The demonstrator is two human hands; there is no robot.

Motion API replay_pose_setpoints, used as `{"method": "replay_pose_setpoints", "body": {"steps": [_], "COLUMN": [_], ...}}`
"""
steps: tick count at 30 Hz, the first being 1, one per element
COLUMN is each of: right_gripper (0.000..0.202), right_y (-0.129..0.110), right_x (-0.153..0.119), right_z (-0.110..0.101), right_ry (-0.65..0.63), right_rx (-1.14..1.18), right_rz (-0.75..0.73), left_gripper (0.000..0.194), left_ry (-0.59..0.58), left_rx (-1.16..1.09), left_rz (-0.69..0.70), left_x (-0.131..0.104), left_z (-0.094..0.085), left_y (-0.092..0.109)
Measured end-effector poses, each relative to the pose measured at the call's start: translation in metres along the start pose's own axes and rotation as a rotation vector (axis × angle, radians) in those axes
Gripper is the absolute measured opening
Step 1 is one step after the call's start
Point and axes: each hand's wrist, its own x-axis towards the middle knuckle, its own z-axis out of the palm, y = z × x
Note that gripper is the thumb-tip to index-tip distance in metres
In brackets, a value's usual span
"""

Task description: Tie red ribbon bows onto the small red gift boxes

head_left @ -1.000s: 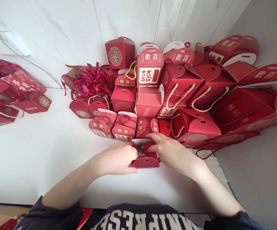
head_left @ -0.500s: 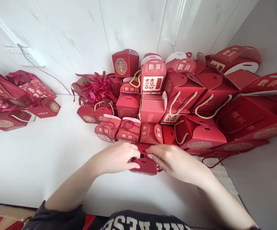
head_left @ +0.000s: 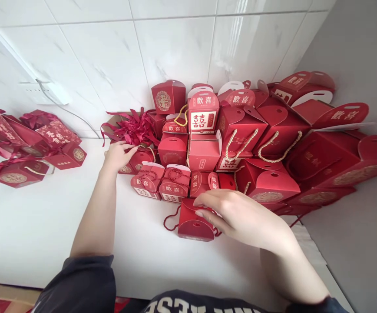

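Note:
A small red gift box [head_left: 195, 229] with a dark red cord looped out at its sides stands in front of me, its rounded top flaps folded inward. Over its right side is my right hand [head_left: 232, 213], thumb and forefinger apart at the top edge. My left hand [head_left: 120, 155] reaches out to the left, fingers stretched, by a pile of crimson ribbons [head_left: 138, 127] and the round-topped red boxes [head_left: 143, 158] below it. Whether its fingertips touch the ribbons or a box I cannot tell.
Stacked red gift boxes [head_left: 204, 152], several with gold rope handles, fill the back right against the tiled wall [head_left: 104, 65]. Ribbon-tied red boxes [head_left: 22, 171] stand at the far left. A cable [head_left: 73, 116] runs down from the wall socket. A grey panel [head_left: 364, 182] bounds the right.
My left hand has let go of the small box and moved left and away to the ribbon pile. The right hand stays at the box. The view has tilted up slightly.

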Motion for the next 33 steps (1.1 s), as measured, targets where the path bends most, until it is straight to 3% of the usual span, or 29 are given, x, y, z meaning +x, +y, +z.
{"method": "replay_pose_setpoints", "body": {"steps": [4, 7, 10, 13, 15, 17, 18, 20, 21, 23, 27, 30, 33], "right_gripper": [0.017, 0.016, 0.017, 0.017, 0.018, 0.018, 0.018, 0.032, 0.042, 0.046, 0.014, 0.021, 0.027], "right_y": [-0.001, 0.004, 0.008, 0.01, 0.01, 0.008, 0.007, 0.004, 0.004, 0.004, 0.011, 0.019, 0.026], "right_x": [-0.001, -0.005, -0.007, -0.006, -0.003, 0.001, 0.003, 0.008, 0.01, 0.015, 0.016, 0.011, 0.005], "right_z": [-0.002, -0.003, -0.003, -0.001, 0.0, 0.001, 0.002, 0.005, 0.007, 0.011, 0.015, 0.014, 0.011], "right_ry": [0.025, 0.037, 0.056, 0.054, 0.06, 0.116, 0.174, 0.301, 0.34, 0.328, 0.205, 0.121, 0.102], "right_rx": [0.011, 0.012, 0.031, 0.06, 0.12, 0.239, 0.312, 0.457, 0.53, 0.683, 0.993, 1.198, 1.335], "right_rz": [-0.014, 0.014, 0.034, 0.01, -0.017, -0.041, -0.055, -0.088, -0.11, -0.151, -0.116, -0.031, 0.0], "left_gripper": [0.019, 0.017, 0.016, 0.025, 0.03, 0.027, 0.023, 0.019, 0.019, 0.019, 0.02, 0.021, 0.018], "left_ry": [0.161, 0.28, 0.324, 0.298, 0.141, -0.065, -0.194, -0.421, -0.48, -0.561, -0.658, -0.642, -0.716], "left_rx": [-0.217, -0.547, -0.882, -1.087, -1.366, -1.466, -1.444, -1.288, -1.18, -1.071, -1.071, -0.98, -0.858], "left_rz": [-0.035, -0.005, 0.055, 0.147, 0.335, 0.529, 0.562, 0.488, 0.403, 0.332, 0.278, 0.214, 0.131], "left_x": [0.006, 0.004, -0.002, -0.021, -0.045, -0.073, -0.088, -0.112, -0.121, -0.132, -0.134, -0.13, -0.127], "left_z": [0.003, -0.003, -0.013, -0.028, -0.037, -0.043, -0.045, -0.044, -0.043, -0.037, -0.028, -0.027, -0.03], "left_y": [-0.013, -0.016, -0.006, 0.02, 0.044, 0.07, 0.083, 0.108, 0.118, 0.134, 0.142, 0.137, 0.133]}}
